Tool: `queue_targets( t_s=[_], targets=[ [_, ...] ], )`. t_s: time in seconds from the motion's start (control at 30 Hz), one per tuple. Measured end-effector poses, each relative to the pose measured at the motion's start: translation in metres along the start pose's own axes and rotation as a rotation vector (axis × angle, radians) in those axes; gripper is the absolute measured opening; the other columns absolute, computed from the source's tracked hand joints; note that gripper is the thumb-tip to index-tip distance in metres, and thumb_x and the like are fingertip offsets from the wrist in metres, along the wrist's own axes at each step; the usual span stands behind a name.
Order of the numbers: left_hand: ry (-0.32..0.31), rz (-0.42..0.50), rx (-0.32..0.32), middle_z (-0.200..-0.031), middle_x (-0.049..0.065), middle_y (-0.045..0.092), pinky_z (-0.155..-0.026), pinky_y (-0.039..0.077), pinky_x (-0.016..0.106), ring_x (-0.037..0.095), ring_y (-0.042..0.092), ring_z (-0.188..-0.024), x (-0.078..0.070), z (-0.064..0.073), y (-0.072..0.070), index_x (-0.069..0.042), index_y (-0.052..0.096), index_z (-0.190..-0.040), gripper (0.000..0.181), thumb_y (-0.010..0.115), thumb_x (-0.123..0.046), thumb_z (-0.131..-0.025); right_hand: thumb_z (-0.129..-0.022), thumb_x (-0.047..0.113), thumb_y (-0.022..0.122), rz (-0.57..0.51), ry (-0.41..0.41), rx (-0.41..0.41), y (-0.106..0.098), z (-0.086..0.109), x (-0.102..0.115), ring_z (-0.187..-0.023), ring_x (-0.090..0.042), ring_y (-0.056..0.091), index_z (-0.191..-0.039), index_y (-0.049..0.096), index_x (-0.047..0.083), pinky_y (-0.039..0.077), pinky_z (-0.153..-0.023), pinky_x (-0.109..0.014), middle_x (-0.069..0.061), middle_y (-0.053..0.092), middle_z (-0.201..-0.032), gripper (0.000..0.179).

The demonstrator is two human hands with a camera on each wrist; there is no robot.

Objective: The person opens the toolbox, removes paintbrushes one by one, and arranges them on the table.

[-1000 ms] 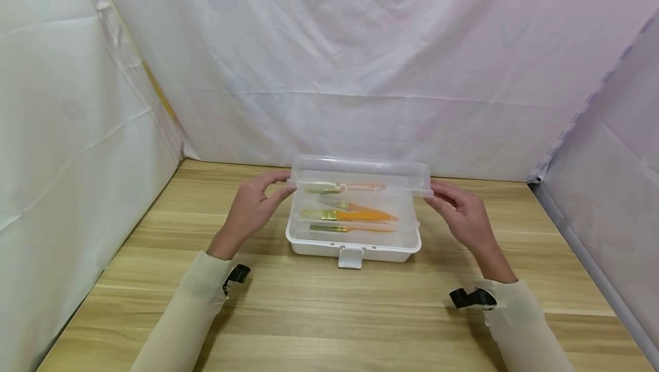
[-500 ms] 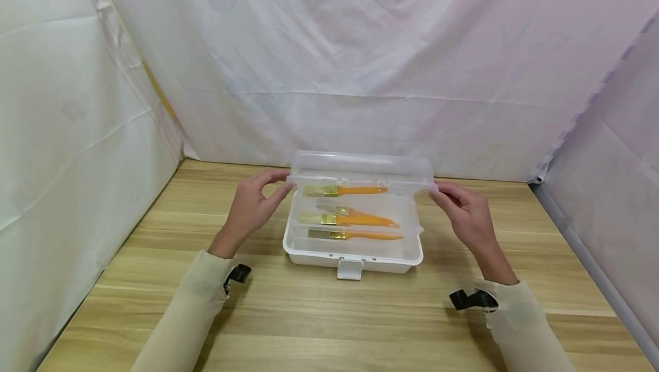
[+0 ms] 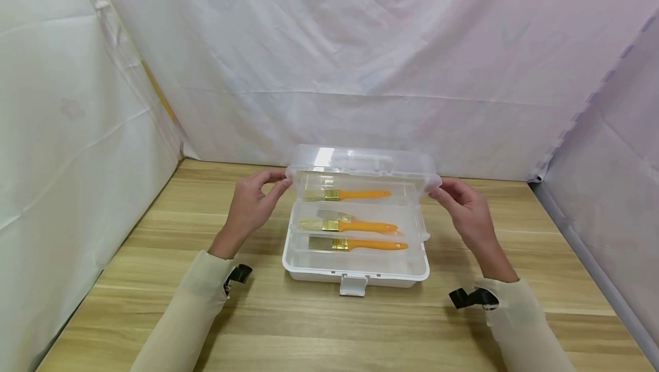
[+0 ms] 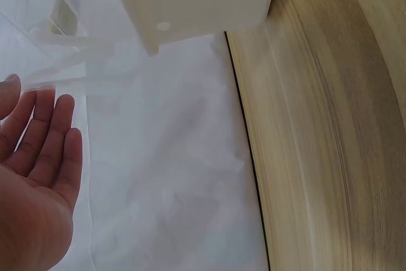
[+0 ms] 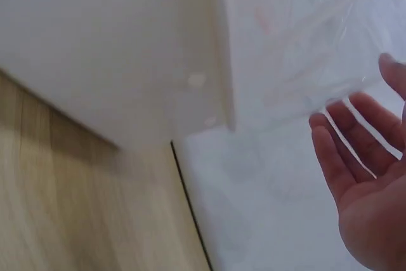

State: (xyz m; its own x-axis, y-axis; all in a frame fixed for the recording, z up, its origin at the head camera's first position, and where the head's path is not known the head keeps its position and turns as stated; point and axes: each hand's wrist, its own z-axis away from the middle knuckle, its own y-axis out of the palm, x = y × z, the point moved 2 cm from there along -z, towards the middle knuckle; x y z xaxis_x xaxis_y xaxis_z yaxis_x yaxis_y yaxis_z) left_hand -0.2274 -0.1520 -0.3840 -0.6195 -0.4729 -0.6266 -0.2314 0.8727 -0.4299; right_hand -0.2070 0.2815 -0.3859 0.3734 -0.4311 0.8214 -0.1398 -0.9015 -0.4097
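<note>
**Lid [image 3: 407, 161] held raised by both ends above a white box [image 3: 314, 273] of brushes**

At the left, the left end of the lid's rim is pinched by the left hand [image 3: 248, 203]; thumb and fingertips are brought nearly together on the thin plastic, the other fingers being held out fairly straight; the box is set between the middle and the far edge of the bench [image 3: 309, 332], well apart from its left and right edges; a back brush [image 3: 364, 194], a middle brush [image 3: 366, 226] and a front brush [image 3: 377, 244] are laid across it, bristles toward the bench's left edge; which tray each is held in cannot be told; a latch [image 3: 353, 286] is hung on the front wall, facing the bench's near edge; at the right, the lid's other end is likewise pinched by the right hand [image 3: 468, 212], with little gap between thumb and fingers.

The lid is judged light, thin, slightly flexible and rather slippery; it is best gripped by the rim at both ends and moved evenly, so that the hinge side is not twisted and the clear panel not cracked.
</note>
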Motion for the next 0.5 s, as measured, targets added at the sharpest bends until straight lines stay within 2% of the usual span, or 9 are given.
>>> queue_targets(
  t_s=[0.1, 0.23, 0.33, 0.5],
  targets=[
    [0.008, 0.004, -0.001, -0.108, 0.015, 0.082, -0.092, 0.062, 0.055, 0.034, 0.079, -0.102, 0.000, 0.000, 0.001, 0.004, 0.079, -0.114, 0.016, 0.081, -0.004, -0.100, -0.108, 0.005, 0.070, -0.038, -0.001, 0.063, 0.001, -0.003, -0.016, -0.104, -0.002, 0.070, -0.131, 0.070, -0.008, 0.058, -0.089, -0.015, 0.007, 0.075, -0.114, 0.026],
    [-0.003, 0.009, -0.002, -0.109, 0.015, 0.082, -0.093, 0.062, 0.054, 0.034, 0.079, -0.102, 0.000, 0.001, 0.001, 0.004, 0.079, -0.114, 0.015, 0.081, -0.004, -0.101, -0.108, 0.007, 0.073, 0.024, 0.042, 0.123, 0.007, -0.004, -0.036, -0.101, -0.002, 0.070, -0.131, 0.073, -0.003, 0.058, -0.086, -0.016, -0.006, 0.076, -0.116, 0.026],
    [-0.016, 0.012, -0.001, -0.109, 0.015, 0.082, -0.094, 0.062, 0.054, 0.034, 0.079, -0.103, 0.001, 0.001, 0.002, 0.004, 0.079, -0.113, 0.014, 0.080, -0.004, -0.102, -0.110, 0.015, 0.072, 0.069, 0.066, 0.150, 0.012, -0.004, -0.040, -0.100, -0.006, 0.071, -0.131, 0.073, 0.000, 0.058, -0.086, -0.016, -0.015, 0.076, -0.120, 0.026],
    [-0.037, 0.025, 0.024, -0.112, 0.015, 0.081, -0.098, 0.061, 0.055, 0.034, 0.078, -0.107, 0.003, 0.001, 0.001, 0.003, 0.078, -0.116, 0.017, 0.078, -0.008, -0.104, -0.112, 0.016, 0.068, 0.090, 0.069, 0.152, 0.014, -0.005, -0.039, -0.101, -0.004, 0.072, -0.132, 0.072, 0.000, 0.058, -0.087, -0.016, -0.018, 0.077, -0.123, 0.026]
  ],
)
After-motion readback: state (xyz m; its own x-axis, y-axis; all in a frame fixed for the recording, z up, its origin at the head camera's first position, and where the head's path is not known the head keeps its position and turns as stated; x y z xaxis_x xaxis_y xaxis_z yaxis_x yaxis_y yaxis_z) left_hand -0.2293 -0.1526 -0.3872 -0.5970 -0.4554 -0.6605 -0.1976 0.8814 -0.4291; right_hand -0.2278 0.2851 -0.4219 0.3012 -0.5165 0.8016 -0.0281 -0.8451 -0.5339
